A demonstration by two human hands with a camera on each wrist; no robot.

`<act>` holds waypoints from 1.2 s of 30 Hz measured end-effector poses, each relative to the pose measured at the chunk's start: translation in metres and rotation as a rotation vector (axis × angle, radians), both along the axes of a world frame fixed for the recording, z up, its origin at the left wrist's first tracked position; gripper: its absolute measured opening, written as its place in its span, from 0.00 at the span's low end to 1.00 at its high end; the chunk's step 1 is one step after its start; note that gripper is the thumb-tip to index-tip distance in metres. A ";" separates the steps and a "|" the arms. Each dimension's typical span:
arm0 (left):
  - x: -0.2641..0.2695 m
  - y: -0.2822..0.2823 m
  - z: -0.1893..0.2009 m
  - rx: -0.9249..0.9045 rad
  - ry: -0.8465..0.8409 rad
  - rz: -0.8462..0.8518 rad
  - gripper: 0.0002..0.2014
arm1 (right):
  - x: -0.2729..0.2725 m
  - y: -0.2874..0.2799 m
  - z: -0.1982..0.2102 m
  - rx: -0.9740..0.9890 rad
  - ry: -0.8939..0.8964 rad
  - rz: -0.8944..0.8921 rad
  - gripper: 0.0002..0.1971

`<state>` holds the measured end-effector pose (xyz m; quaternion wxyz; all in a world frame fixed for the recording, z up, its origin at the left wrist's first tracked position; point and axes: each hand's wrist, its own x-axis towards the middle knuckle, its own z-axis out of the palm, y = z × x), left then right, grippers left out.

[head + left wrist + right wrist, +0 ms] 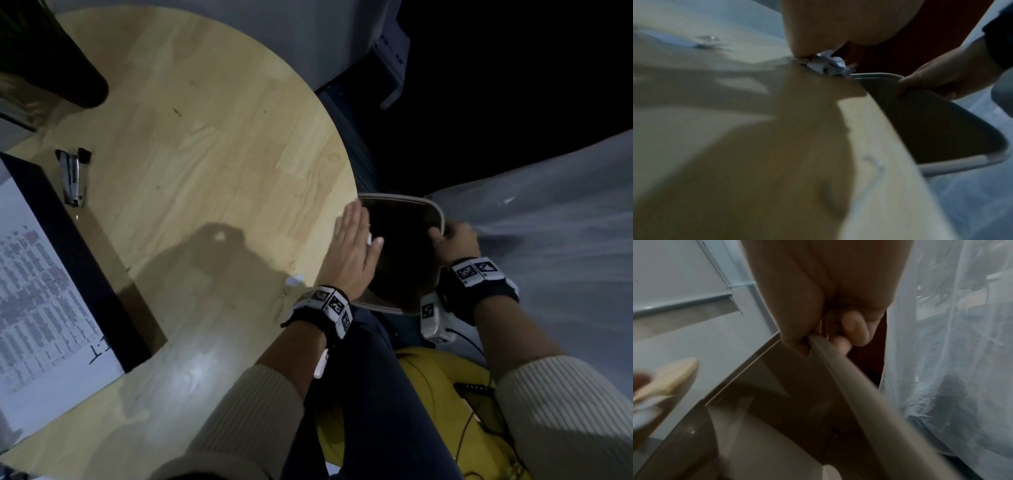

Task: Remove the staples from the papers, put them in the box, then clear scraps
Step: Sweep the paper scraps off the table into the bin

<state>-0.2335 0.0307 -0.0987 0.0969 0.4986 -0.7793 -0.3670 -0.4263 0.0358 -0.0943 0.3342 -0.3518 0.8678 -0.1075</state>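
My left hand [356,240] lies flat with straight fingers at the right edge of the round wooden table [205,137], pressing against white paper scraps [830,65] right at the edge. Below that edge my right hand [452,238] grips the far rim of a dark bin with a pale rim [394,198], thumb inside and fingers curled outside [855,331]. One more small white scrap [294,281] lies on the table near my left wrist. A black box [78,260] at the left holds printed papers [34,291].
A metal staple remover [72,178] lies on the table beside the box. A dark object [51,61] stands at the table's back left. A sheer white curtain [548,240] hangs right of the bin. A yellow seat [428,394] and cables sit below my arms.
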 end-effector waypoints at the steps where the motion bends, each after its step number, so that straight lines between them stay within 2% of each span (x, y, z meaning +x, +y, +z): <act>1: -0.001 0.000 0.006 0.018 0.052 -0.054 0.39 | 0.000 0.000 0.000 0.001 -0.001 0.000 0.14; 3: 0.007 0.001 0.015 0.009 0.114 -0.085 0.37 | 0.001 0.000 0.002 -0.005 -0.012 -0.001 0.14; 4: 0.017 0.002 0.019 0.009 0.133 -0.033 0.35 | 0.000 0.001 0.003 -0.014 -0.020 0.000 0.14; 6: 0.045 0.007 0.025 -0.038 0.158 0.150 0.27 | -0.001 0.003 0.005 -0.030 -0.034 -0.006 0.14; 7: 0.063 0.012 0.025 -0.102 0.165 0.236 0.26 | -0.002 0.004 0.006 -0.035 -0.042 -0.015 0.14; 8: 0.082 0.016 0.021 -0.142 0.168 0.314 0.27 | -0.002 0.005 0.006 -0.036 -0.048 -0.026 0.14; 10: 0.116 0.019 0.010 -0.067 0.151 0.461 0.27 | -0.001 0.006 0.006 -0.036 -0.056 -0.035 0.14; 11: 0.127 0.021 0.005 -0.044 0.117 0.487 0.31 | -0.001 0.007 0.005 -0.035 -0.057 -0.035 0.14; 14: 0.129 0.030 -0.009 -0.071 -0.021 0.389 0.37 | -0.002 0.008 0.006 -0.026 -0.060 -0.045 0.14; 18: 0.087 0.034 -0.004 -0.064 -0.174 0.342 0.32 | -0.001 0.011 0.003 -0.042 -0.068 -0.054 0.14; 22: 0.045 0.027 -0.004 -0.055 -0.231 0.180 0.33 | 0.000 0.011 0.002 -0.042 -0.088 -0.047 0.13; 27: 0.013 0.022 -0.008 -0.057 -0.286 0.277 0.34 | 0.003 0.012 0.001 -0.087 -0.082 -0.035 0.14; 31: 0.001 0.030 -0.004 -0.059 -0.217 0.063 0.34 | 0.004 0.011 0.001 -0.089 -0.082 -0.034 0.13; 34: -0.011 0.030 0.005 -0.002 0.000 -0.085 0.34 | 0.004 0.011 0.002 -0.098 -0.085 -0.029 0.13; 36: -0.003 0.018 0.007 -0.020 0.111 -0.054 0.31 | 0.001 0.012 0.003 -0.099 -0.079 -0.026 0.13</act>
